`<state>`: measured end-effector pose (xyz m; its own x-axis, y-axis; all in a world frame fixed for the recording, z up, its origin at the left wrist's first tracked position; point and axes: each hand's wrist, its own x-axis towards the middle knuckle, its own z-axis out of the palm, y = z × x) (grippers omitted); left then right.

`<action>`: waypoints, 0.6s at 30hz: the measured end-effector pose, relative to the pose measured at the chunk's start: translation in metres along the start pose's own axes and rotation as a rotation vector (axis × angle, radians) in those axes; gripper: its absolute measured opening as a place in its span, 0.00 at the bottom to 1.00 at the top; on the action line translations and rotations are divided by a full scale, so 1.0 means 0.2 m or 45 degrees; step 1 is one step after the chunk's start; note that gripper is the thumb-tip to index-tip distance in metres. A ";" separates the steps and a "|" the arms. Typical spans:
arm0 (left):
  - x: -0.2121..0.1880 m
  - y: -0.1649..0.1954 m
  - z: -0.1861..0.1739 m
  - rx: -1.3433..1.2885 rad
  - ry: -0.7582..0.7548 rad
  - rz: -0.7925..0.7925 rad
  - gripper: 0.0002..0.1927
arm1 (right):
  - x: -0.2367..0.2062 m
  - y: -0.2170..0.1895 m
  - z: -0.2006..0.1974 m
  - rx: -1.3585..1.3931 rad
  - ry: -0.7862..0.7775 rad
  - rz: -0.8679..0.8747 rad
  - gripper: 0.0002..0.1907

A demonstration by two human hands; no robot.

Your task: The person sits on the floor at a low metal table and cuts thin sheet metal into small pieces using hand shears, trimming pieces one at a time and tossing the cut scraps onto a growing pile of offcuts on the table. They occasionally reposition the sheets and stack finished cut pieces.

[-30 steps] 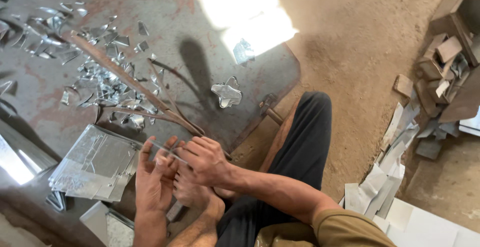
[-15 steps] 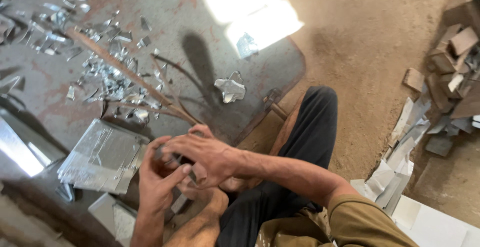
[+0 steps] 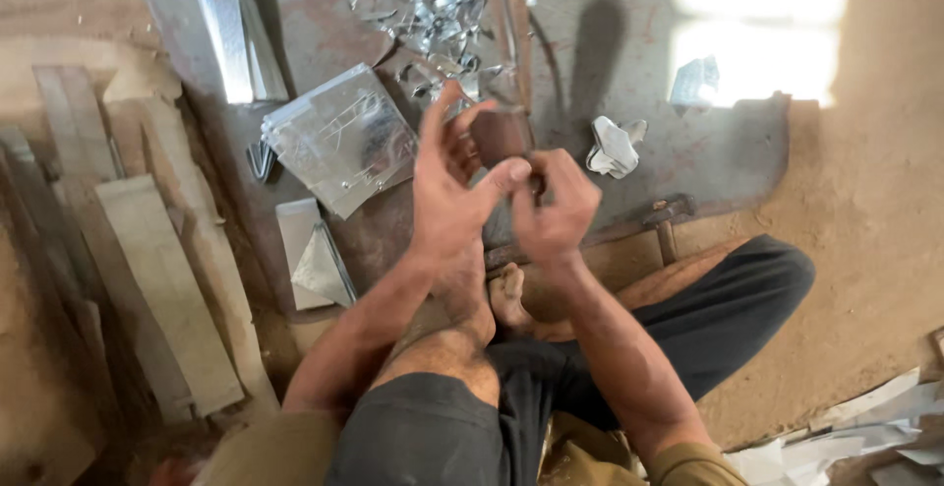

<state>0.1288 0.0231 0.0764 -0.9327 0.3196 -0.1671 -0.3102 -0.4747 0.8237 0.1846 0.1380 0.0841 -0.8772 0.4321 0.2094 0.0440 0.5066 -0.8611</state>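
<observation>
Metal scrap, a small piece that barely shows, seems to sit between the two hands just above the middle of the view; it is too hidden to tell its shape. The left hand [image 3: 447,196] has its fingers spread and raised, with the thumb stretched across to meet the right hand [image 3: 553,209], which is curled, fingertips pinching at whatever lies between them. Whether the left hand grips anything itself I cannot tell.

Judging from the shiny offcuts around, such a piece is probably thin sheet: light, stiff enough to spring, easily bent, and sharp along cut edges, so it is best taken by its flat faces near a corner, not along the edge.

At ten o'clock from the hands lies a square stack of metal sheets [image 3: 342,137], tilted like a diamond. At twelve o'clock is a pile of silvery shavings [image 3: 433,4]. At two o'clock a crumpled bit of sheet [image 3: 614,145] rests on the dark floor plate [image 3: 728,151]. A hammer [image 3: 667,222] lies at three o'clock, just beside the plate's edge. At eight o'clock are a pale folded piece [image 3: 320,265] and, farther out, wooden planks [image 3: 167,289]. The person's bare feet [image 3: 506,294] rest directly below the hands, at six o'clock.
</observation>
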 end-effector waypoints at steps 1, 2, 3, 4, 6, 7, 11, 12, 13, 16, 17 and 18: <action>0.02 -0.01 -0.04 0.027 -0.045 -0.114 0.41 | -0.01 0.01 0.00 0.130 -0.007 0.212 0.03; 0.06 -0.02 -0.08 0.050 -0.100 -0.226 0.35 | -0.01 0.01 -0.01 0.268 -0.008 0.321 0.03; 0.08 -0.04 -0.11 0.072 -0.158 -0.334 0.30 | -0.02 0.02 0.00 0.405 -0.006 0.427 0.03; 0.09 -0.06 -0.14 0.116 -0.141 -0.337 0.26 | -0.02 0.03 0.00 0.539 -0.003 0.528 0.04; 0.10 -0.10 -0.16 0.207 -0.107 -0.344 0.18 | -0.03 0.06 0.01 0.532 -0.013 0.490 0.04; 0.09 -0.12 -0.17 0.220 -0.094 -0.312 0.18 | -0.05 0.09 0.01 0.529 -0.019 0.475 0.05; 0.17 -0.12 -0.20 0.320 -0.021 -0.057 0.15 | -0.12 0.23 -0.02 0.351 -0.096 0.453 0.16; 0.23 -0.10 -0.21 0.355 0.006 0.025 0.15 | -0.16 0.26 -0.05 0.170 -0.100 0.335 0.22; 0.31 -0.07 -0.24 0.313 0.045 0.132 0.10 | -0.21 0.29 -0.08 -0.011 -0.108 0.210 0.28; 0.69 -0.01 -0.33 0.206 0.211 0.226 0.07 | -0.39 0.31 -0.12 -0.310 -0.503 0.433 0.37; 0.80 -0.02 -0.33 0.198 0.264 0.197 0.08 | -0.47 0.27 -0.15 -0.174 -0.515 0.505 0.37; 0.88 -0.05 -0.32 0.190 0.309 0.177 0.09 | -0.55 0.23 -0.19 -0.035 -0.516 0.568 0.38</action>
<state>-0.0448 0.0315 0.0046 -0.9865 0.0469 -0.1568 -0.1630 -0.3687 0.9152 0.3005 0.1421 0.0384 -0.8832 0.2912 -0.3676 0.4576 0.3635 -0.8115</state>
